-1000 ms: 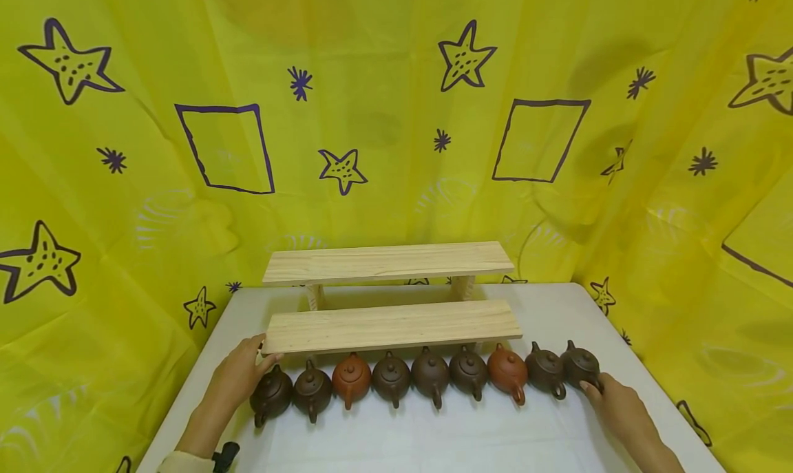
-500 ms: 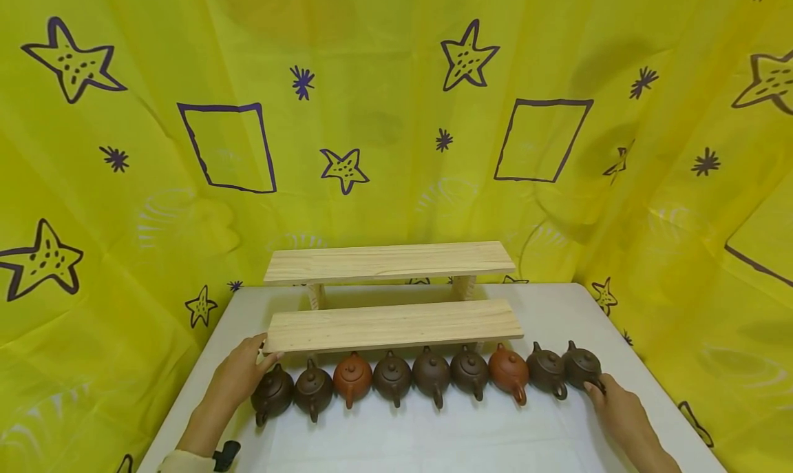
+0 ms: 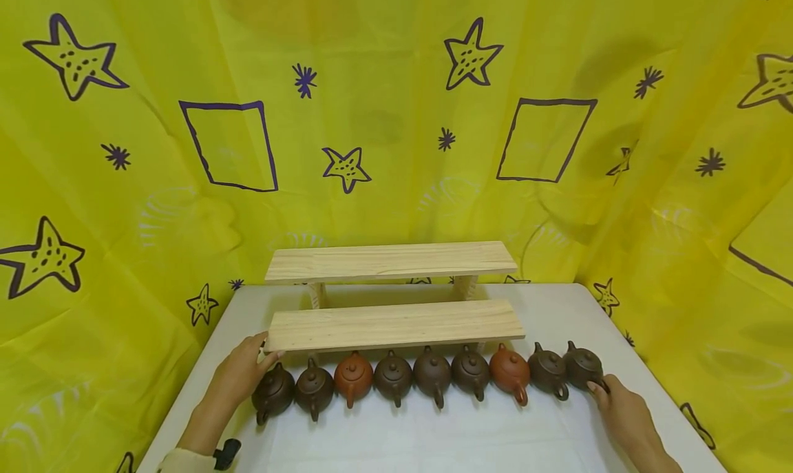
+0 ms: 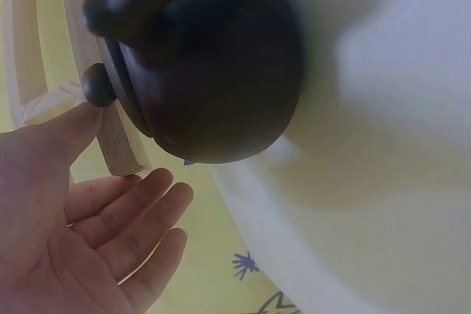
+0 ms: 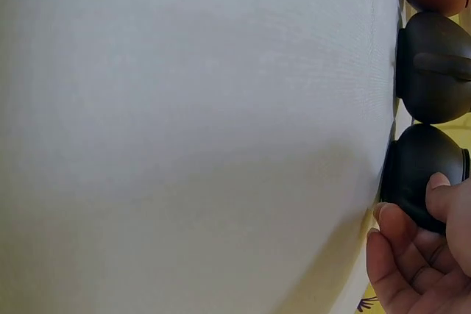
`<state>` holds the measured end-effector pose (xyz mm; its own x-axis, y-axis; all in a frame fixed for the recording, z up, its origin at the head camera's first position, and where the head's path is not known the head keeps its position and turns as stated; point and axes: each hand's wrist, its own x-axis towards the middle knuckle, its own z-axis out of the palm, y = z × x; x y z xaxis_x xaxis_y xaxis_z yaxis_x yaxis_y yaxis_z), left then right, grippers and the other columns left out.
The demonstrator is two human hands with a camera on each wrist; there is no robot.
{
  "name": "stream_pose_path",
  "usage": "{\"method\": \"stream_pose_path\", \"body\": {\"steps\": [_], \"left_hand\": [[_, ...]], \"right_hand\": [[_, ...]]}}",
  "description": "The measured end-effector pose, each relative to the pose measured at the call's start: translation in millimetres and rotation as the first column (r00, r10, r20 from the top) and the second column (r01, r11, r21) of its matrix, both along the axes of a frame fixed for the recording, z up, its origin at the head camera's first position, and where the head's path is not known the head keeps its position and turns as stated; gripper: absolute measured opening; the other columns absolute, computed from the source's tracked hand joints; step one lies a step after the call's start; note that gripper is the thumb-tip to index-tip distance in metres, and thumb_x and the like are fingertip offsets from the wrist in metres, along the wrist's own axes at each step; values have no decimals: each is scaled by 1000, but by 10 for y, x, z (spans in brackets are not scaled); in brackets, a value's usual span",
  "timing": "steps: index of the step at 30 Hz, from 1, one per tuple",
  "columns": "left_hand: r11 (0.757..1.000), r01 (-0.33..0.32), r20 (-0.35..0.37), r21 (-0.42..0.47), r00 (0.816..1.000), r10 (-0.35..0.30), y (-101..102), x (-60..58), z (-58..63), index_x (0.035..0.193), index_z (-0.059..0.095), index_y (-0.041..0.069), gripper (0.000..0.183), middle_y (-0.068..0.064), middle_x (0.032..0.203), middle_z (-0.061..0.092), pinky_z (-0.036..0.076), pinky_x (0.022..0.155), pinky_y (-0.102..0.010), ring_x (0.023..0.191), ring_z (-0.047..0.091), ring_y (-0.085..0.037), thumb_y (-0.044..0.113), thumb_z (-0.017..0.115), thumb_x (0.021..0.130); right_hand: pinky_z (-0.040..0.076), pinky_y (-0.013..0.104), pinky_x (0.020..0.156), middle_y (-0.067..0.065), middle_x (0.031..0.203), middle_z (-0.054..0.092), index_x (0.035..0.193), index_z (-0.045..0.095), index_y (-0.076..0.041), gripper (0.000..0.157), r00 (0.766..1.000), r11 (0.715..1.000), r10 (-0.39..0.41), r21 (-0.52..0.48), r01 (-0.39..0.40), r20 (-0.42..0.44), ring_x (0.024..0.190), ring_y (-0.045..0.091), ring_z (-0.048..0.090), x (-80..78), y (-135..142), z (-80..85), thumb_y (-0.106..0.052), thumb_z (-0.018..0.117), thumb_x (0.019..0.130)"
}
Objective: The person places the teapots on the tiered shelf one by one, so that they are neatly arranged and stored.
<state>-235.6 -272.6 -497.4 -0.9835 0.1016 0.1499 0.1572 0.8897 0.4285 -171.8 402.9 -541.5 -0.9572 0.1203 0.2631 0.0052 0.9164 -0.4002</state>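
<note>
A row of small clay teapots stands along the front of a two-tier wooden shelf (image 3: 396,327). Most are dark brown; two are reddish, one left of centre (image 3: 354,375) and one towards the right (image 3: 510,370). My right hand (image 3: 627,412) pinches the handle of the dark teapot (image 3: 582,366) at the row's right end, thumb on top and fingers curled beneath. At the lower board's left end, my left hand (image 3: 238,370) rests thumb and fingertips against the wood, fingers loosely extended. The leftmost dark teapot (image 4: 221,71) sits close beside this hand.
The shelf's upper board (image 3: 390,261) stands behind the lower one. White cloth (image 3: 421,442) covers the table. A yellow curtain (image 3: 384,211) printed with starfish hangs round the back and sides. Neighbouring teapots stand very close together.
</note>
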Motion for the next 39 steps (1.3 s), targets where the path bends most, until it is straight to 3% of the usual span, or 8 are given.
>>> {"method": "stream_pose_path", "body": {"steps": [12,18,27,39], "left_hand": [[1000,5,0,8,1000,-5,-1,-3,-15,144,55,-10,57,-32,129,66,52,97,-66,121,63,-52,28,69,104],[1000,1,7,11,1000,-1,-13,1,-23,143,55,-10,56,-33,130,65,52,97,-66,121,62,-52,28,69,104],[1000,5,6,4,1000,-5,-5,-11,2,142,55,-10,56,-33,131,65,51,98,-66,122,62,-52,28,69,103],[1000,-9,-20,-5,1000,8,9,-15,9,139,58,-11,55,-32,126,67,53,95,-65,118,65,-51,28,72,102]], "right_hand": [[38,42,52,7,65,53,89,52,-1,21,989,1000,10,14,-8,-147,59,29,48,-87,-19,49,-7,64,105],[38,38,53,2,65,57,91,54,-1,21,990,1000,4,-7,-5,-140,58,24,50,-194,-70,172,-11,61,108],[37,33,51,2,66,58,92,55,0,21,986,998,47,-28,-52,-160,56,18,49,-366,-204,478,-12,59,109],[39,34,53,6,71,62,91,53,-2,31,993,997,48,-52,-54,-112,59,21,52,-648,-422,1089,-24,52,113]]}}
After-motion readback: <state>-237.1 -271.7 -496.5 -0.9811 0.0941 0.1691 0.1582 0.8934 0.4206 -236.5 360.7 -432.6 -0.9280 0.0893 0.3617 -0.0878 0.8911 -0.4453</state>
